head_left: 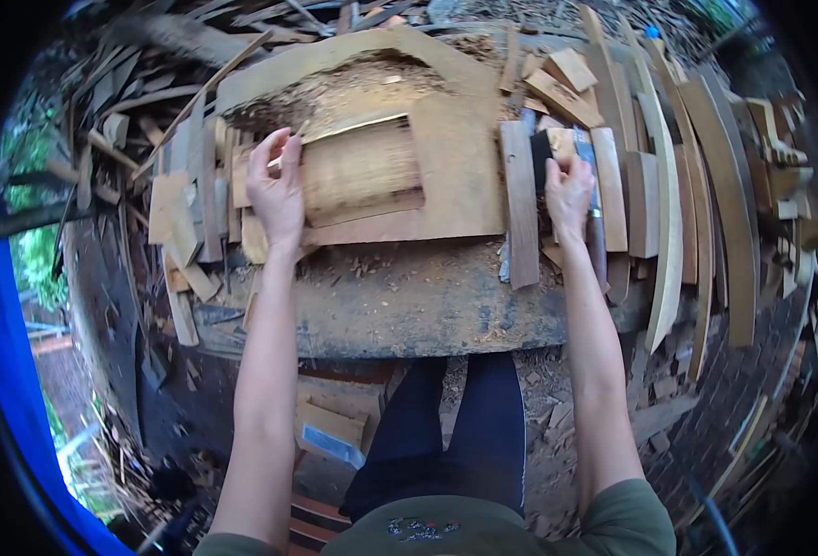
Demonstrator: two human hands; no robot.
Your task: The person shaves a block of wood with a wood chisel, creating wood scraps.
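Note:
A rectangular wooden board (362, 171), its grain blurred, lies on a larger flat wooden sheet (464, 167) on the workbench. My left hand (277, 190) is at the board's left end, fingers curled; a small pale thing shows at the fingertips, too small to name. To the right, my right hand (569, 195) has its fingers bent together over a narrow tool with a bluish metal part and a dark handle (598, 246). Beside those fingers are a small wood block (560, 142) and a black piece (540, 159). What the right fingers grip is hidden.
Long curved wood strips (719, 185) and short blocks (571, 69) crowd the bench's right side. More offcuts (175, 218) lie at the left. Sawdust and chips cover the bench's front edge (381, 343). Scrap wood is piled behind, and a blue sheet (19, 371) hangs far left.

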